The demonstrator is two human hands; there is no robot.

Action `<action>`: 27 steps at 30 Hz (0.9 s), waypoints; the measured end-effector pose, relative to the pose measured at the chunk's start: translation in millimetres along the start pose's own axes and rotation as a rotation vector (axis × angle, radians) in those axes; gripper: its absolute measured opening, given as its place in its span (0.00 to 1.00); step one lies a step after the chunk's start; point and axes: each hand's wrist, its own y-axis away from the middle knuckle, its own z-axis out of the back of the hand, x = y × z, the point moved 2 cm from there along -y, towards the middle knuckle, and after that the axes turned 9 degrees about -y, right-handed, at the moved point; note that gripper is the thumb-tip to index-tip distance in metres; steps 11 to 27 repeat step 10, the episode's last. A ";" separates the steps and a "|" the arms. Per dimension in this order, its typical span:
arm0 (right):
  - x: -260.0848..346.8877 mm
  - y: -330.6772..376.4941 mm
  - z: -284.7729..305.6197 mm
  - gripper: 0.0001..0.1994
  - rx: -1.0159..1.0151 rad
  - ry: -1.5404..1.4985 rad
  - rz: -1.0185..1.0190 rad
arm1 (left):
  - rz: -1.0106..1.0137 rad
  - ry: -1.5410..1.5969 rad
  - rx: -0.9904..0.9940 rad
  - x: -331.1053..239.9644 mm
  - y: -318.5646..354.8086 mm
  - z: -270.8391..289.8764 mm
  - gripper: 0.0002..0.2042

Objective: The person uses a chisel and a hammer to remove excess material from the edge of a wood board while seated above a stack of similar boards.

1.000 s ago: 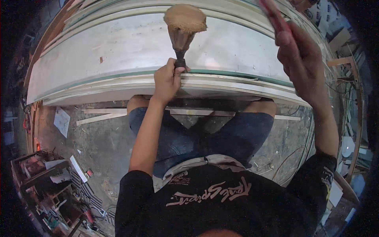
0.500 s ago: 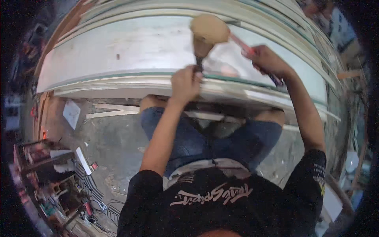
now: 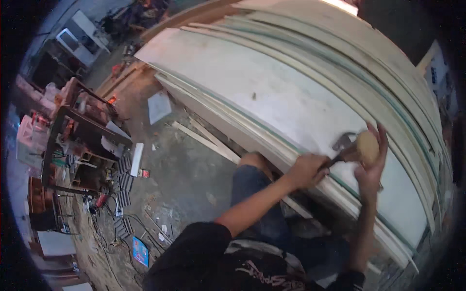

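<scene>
In my left hand point(image 3: 307, 170) is the dark handle of a tool point(image 3: 347, 154) with a brown neck and a rounded tan head. My left fingers wrap round that handle above the near edge of the board stack. My right hand point(image 3: 372, 172) cups the tan head, its thumb on the near side and fingers bent round the far side. Beside the head, a curved grey metal piece point(image 3: 343, 140) shows over the white board point(image 3: 233, 80); its kind is unclear. The red-handled tool seen earlier cannot be made out.
More long boards point(image 3: 340, 53) lie stacked on the far side. Loose wood strips point(image 3: 206, 141) and a white panel point(image 3: 158, 107) are on the floor at left. Farther left stand a dark wooden frame point(image 3: 80, 123) and clutter with cables point(image 3: 99, 233).
My view has swung left, so the boards now slant down to the right. My right hand has let go of the red-handled tool and come onto the tan head. My left hand keeps its handle.
</scene>
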 end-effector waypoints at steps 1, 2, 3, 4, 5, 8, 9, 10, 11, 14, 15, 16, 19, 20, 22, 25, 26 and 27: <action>6.7 7.8 -22.8 0.45 -0.066 -0.001 -0.040 | -0.010 -0.023 0.001 1.9 0.6 -0.7 0.16; 8.3 9.8 -46.2 0.36 -0.096 -0.101 -0.101 | -0.061 0.069 -0.072 3.2 0.9 1.3 0.18; 5.4 9.2 -64.3 0.28 -0.100 -0.227 -0.232 | -0.100 0.082 -0.098 8.4 3.7 3.9 0.22; 3.3 1.7 -72.2 0.19 -0.165 0.110 -0.077 | -0.172 0.028 -0.219 17.5 7.0 9.3 0.26; 0.4 0.7 -74.8 0.15 -0.166 0.275 -0.014 | -0.097 -0.056 -0.239 30.5 17.5 15.3 0.29; -3.4 0.1 -70.0 0.11 -0.256 0.057 0.020 | -0.022 -0.349 -0.366 84.4 26.6 59.9 0.20; -3.5 -2.6 -71.7 0.11 -0.265 0.002 0.017 | -0.018 -0.390 -0.422 99.5 22.0 70.1 0.19; -1.0 0.6 -75.9 0.11 -0.243 0.018 -0.013 | 0.032 -0.476 -0.353 111.7 20.6 75.9 0.19; -1.0 0.6 -75.9 0.11 -0.243 0.018 -0.013 | 0.032 -0.476 -0.353 111.7 20.6 75.9 0.19; -1.0 0.6 -75.9 0.11 -0.243 0.018 -0.013 | 0.032 -0.476 -0.353 111.7 20.6 75.9 0.19; -1.0 0.6 -75.9 0.11 -0.243 0.018 -0.013 | 0.032 -0.476 -0.353 111.7 20.6 75.9 0.19; -1.0 0.6 -75.9 0.11 -0.243 0.018 -0.013 | 0.032 -0.476 -0.353 111.7 20.6 75.9 0.19; -1.0 0.6 -75.9 0.11 -0.243 0.018 -0.013 | 0.032 -0.476 -0.353 111.7 20.6 75.9 0.19; -1.0 0.6 -75.9 0.11 -0.243 0.018 -0.013 | 0.032 -0.476 -0.353 111.7 20.6 75.9 0.19; -1.0 0.6 -75.9 0.11 -0.243 0.018 -0.013 | 0.032 -0.476 -0.353 111.7 20.6 75.9 0.19; -1.0 0.6 -75.9 0.11 -0.243 0.018 -0.013 | 0.032 -0.476 -0.353 111.7 20.6 75.9 0.19; -1.0 0.6 -75.9 0.11 -0.243 0.018 -0.013 | 0.032 -0.476 -0.353 111.7 20.6 75.9 0.19; -1.0 0.6 -75.9 0.11 -0.243 0.018 -0.013 | 0.032 -0.476 -0.353 111.7 20.6 75.9 0.19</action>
